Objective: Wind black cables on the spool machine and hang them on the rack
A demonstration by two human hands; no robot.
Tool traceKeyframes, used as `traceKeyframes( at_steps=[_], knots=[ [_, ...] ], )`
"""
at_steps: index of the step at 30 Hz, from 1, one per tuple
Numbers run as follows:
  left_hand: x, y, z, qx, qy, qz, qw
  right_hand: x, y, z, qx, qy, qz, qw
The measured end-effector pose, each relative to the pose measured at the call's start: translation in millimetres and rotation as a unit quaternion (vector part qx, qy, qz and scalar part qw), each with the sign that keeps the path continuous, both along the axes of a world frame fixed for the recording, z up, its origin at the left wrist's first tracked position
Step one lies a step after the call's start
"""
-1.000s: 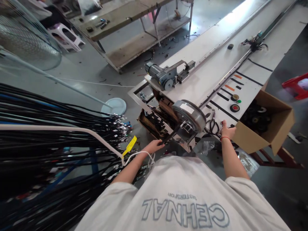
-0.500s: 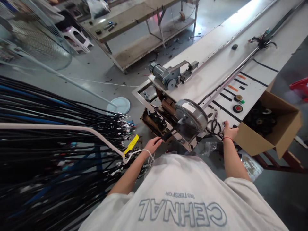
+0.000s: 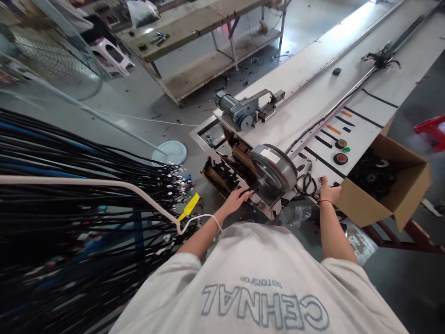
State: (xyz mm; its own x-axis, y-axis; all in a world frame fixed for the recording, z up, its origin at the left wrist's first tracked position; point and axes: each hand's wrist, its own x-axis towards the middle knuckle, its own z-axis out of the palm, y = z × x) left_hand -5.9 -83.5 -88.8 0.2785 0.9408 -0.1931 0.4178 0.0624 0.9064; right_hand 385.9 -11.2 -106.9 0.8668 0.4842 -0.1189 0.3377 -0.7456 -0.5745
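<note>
My left hand [image 3: 237, 198] reaches forward to the end of a long white conveyor bench [image 3: 313, 93], fingers closed on a black cable [image 3: 251, 189] just below a round grey motor drum [image 3: 273, 169]. My right hand [image 3: 327, 190], with a red string at the wrist, rests on the bench's near corner beside black scissors [image 3: 308, 183]; its fingers are curled at the edge, and what they hold, if anything, is hidden.
A thick rack of black cables [image 3: 76, 204] with a yellow tag [image 3: 188, 207] fills the left. A cardboard box [image 3: 389, 185] of black tape rolls hangs off the bench at right. A grey motor [image 3: 239, 111] sits on the bench. Worktables [image 3: 194, 32] stand beyond.
My left hand has moved right and forward, from the open frame toward the motor drum. My right hand has stayed at the bench corner.
</note>
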Motion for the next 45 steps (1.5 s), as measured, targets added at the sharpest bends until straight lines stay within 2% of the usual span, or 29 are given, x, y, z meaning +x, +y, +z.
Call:
traceKeyframes(
  at_steps=[7,12,16,23,27,33,39,42,45],
  knots=[
    [22,21,8.6,-0.012,-0.024,-0.009,1.0,-2,-2,2.4,0.012,0.004,-0.001,1.0],
    [30,30,4.2,-0.035,0.003,0.009,0.999,-2,-1,2.8,0.02,0.009,-0.007,1.0],
    [22,22,-8.4,-0.027,0.033,0.001,0.999,-1,-1,3.3,0.009,0.013,0.001,1.0],
    [-8,-6,-30.0,-0.036,0.081,-0.007,0.996,0,-1,0.8,0.006,0.013,0.003,1.0],
    [-13,-15,-29.7,-0.02,0.091,-0.002,0.996,1,-1,0.2,0.016,0.014,-0.002,1.0],
    [-9,-16,-16.8,0.002,0.103,0.005,0.995,0,0,1.9,0.001,0.011,0.002,1.0],
    [-1,-4,-4.0,-0.028,-0.005,0.003,1.0,-2,0,2.9,0.004,0.004,0.001,1.0],
    [6,1,-5.7,-0.107,-0.099,0.015,0.989,-3,0,3.1,0.0,0.001,-0.004,1.0],
    [13,2,-9.4,-0.201,-0.202,0.026,0.958,-2,1,2.4,-0.002,0.001,-0.002,1.0]
  ],
)
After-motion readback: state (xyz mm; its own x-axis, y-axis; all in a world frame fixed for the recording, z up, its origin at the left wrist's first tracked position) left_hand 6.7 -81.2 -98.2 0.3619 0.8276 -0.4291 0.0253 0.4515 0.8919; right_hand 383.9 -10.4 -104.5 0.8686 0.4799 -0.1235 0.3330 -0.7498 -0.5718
